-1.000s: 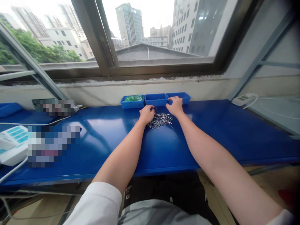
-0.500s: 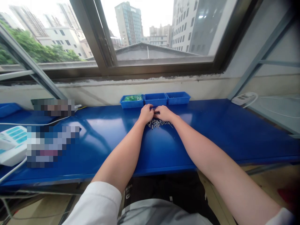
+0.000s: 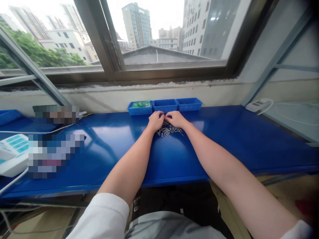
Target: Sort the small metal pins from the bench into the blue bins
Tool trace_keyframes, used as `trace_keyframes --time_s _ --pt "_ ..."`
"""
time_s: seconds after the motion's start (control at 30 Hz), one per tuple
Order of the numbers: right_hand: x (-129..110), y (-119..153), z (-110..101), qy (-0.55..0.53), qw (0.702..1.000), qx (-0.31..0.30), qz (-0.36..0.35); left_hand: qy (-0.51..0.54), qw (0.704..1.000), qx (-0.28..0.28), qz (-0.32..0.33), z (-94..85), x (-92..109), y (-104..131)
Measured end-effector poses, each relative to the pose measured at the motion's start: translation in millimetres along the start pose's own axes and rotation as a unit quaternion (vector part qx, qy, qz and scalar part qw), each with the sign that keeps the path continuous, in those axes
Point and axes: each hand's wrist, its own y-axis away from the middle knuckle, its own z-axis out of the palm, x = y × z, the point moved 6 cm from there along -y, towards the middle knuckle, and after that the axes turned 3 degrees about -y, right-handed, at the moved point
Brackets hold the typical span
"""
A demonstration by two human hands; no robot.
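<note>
A small pile of thin silvery metal pieces [image 3: 171,130], like screws or rivets, lies loose on the blue tabletop [image 3: 171,162]. At the pile's far left edge, my left hand [image 3: 156,121] is closed, its fingers curled inward. My right hand [image 3: 175,119] is bent over the pile's far side, thumb and fingers pinched together. The fingertips of both hands almost meet. Anything between them is too small or too hidden to make out.
Three blue trays stand in a row behind my hands: a left tray [image 3: 140,112] with green packets, a middle tray [image 3: 165,109] and a right tray [image 3: 189,107]. A white device [image 3: 15,152] with cables sits far left; a white power strip [image 3: 259,104] lies far right.
My right hand has lifted slightly and shifted off the pile, so more of the metal pieces show. My left hand has barely moved.
</note>
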Motion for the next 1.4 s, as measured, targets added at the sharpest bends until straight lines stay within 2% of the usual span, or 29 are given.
trace_keyframes --time_s 0.33,0.5,0.7,0.83,0.93,1.03,1.23,1.4 --pt "9 -2 -7 -0.077 0.995 0.035 0.045 0.028 0.999 0.013 0.024 -4.6 6 3" --pt "15 -2 -13 -0.23 0.966 0.1 0.062 0.025 0.999 0.024 0.007 -4.9 2 1" --pt "18 -1 -18 -0.277 0.948 0.123 0.096 0.022 1.0 0.019 0.008 -6.7 6 4" --pt "24 1 -27 -0.229 0.952 0.174 0.108 0.015 1.0 0.011 -0.009 -7.8 7 5" --pt "32 5 -40 -0.123 0.958 0.227 0.129 0.015 1.0 0.013 -0.023 -8.2 6 5" --pt "43 9 -52 -0.015 0.951 0.257 0.169 0.008 0.999 0.002 -0.032 -6.3 3 5" --pt "66 18 -63 0.087 0.921 0.255 0.281 -0.004 0.999 -0.004 -0.041 -5.7 1 5" --pt "78 18 -62 0.098 0.92 0.243 0.293 -0.008 0.999 -0.011 -0.047 -6.2 3 6"
